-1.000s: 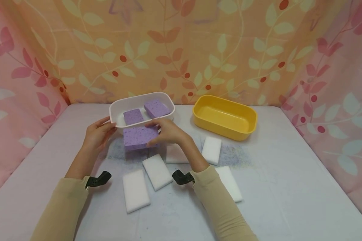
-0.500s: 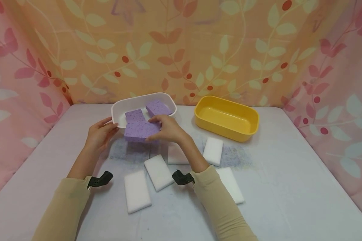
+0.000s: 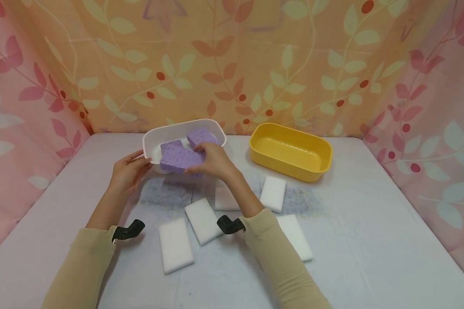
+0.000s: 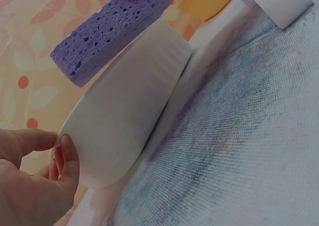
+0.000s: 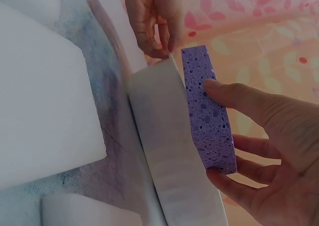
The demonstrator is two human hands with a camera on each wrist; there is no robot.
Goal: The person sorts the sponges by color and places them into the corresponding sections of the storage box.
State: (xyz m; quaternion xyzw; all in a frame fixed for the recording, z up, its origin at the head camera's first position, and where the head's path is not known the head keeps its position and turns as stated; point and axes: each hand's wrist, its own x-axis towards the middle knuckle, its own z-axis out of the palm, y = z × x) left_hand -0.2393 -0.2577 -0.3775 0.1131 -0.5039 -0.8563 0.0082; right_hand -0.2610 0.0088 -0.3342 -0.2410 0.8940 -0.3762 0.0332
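Note:
My right hand (image 3: pixel 213 162) grips a purple sponge (image 3: pixel 179 159) by its right end, thumb on one face and fingers on the other. In the right wrist view the sponge (image 5: pixel 204 106) is just over the rim of a white tub (image 5: pixel 162 136). At the tub's left front corner, my left hand (image 3: pixel 127 174) pinches the rim between thumb and fingers, seen close in the left wrist view at the tub wall (image 4: pixel 119 111). Two more purple sponges lie inside the tub (image 3: pixel 151 141), one at the left (image 3: pixel 171 146) and one at the right (image 3: pixel 202 136).
To the right of the tub stands a yellow tub (image 3: pixel 290 150) with nothing in it. Several white sponges lie in front, including one at the left (image 3: pixel 175 245), one at centre (image 3: pixel 203 221) and one near the yellow tub (image 3: pixel 273 194). Patterned curtains (image 3: pixel 232 64) hang behind the table.
The right hand has lifted the sponge up and away from in front of the tub to over its front rim. The left hand keeps its pinch on the tub.

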